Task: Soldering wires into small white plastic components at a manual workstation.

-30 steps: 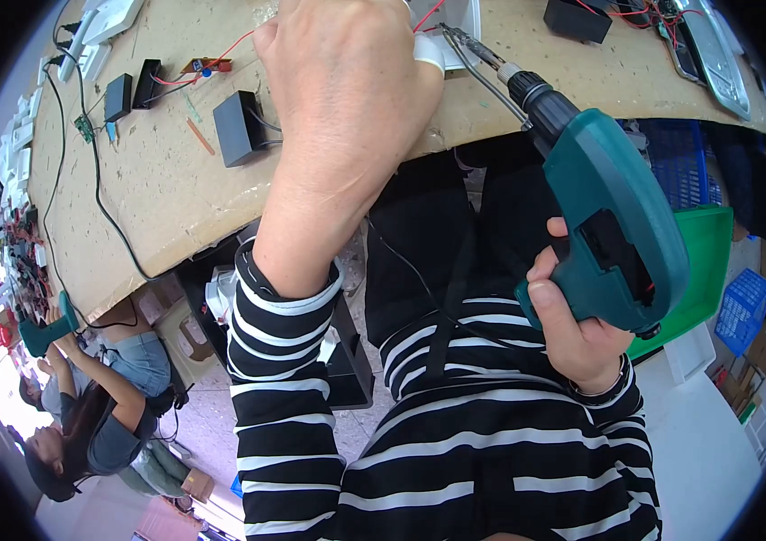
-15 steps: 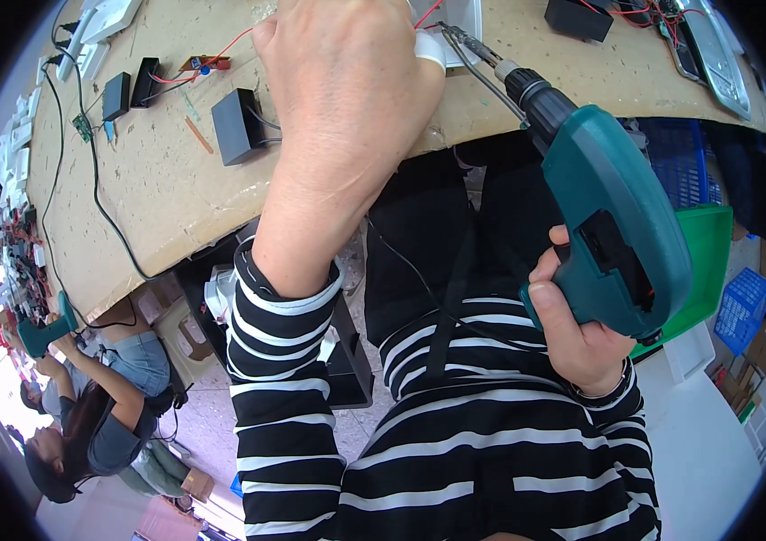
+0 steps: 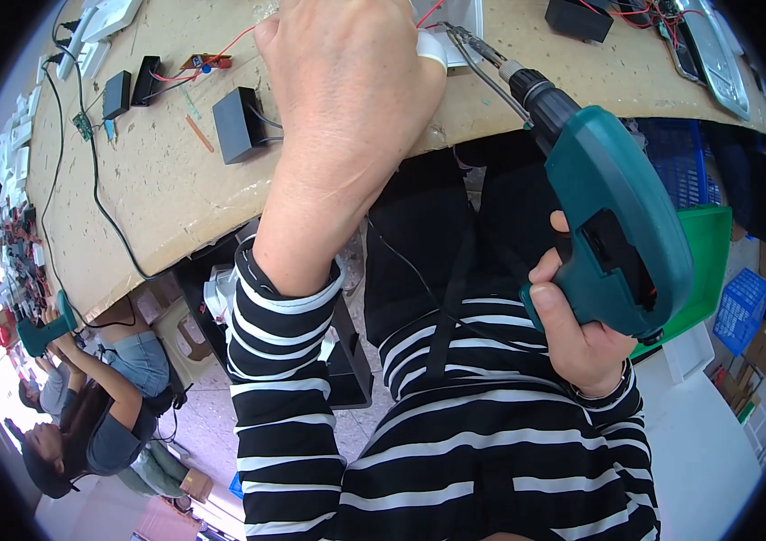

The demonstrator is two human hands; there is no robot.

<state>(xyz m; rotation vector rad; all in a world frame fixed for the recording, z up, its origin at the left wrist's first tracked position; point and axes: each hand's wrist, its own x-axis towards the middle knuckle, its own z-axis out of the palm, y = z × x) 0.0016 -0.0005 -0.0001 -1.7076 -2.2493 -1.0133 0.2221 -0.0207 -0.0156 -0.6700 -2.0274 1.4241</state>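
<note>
Box (image 3: pixel 238 126), black, rests on the bench (image 3: pixel 166 185) left of the left hand (image 3: pixel 347 81), whose hidden fingers I cannot judge. Right of it, the green soldering gun (image 3: pixel 615 212) points far-left, long axis slanting from near right, handle wrapped by the right hand's (image 3: pixel 577 343) fingers.

I'm in an electronics workshop: my right hand (image 3: pixel 581 338) grips a green soldering gun (image 3: pixel 617 212) at a scuffed workbench (image 3: pixel 162 194), where wired black plastic boxes (image 3: pixel 238 126) and a circuit board (image 3: pixel 82 126) lie to the left. Further left, a co-worker (image 3: pixel 110 439) holds a similar green gun (image 3: pixel 44 335); plastic crates (image 3: pixel 743 311) sit at right.
</note>
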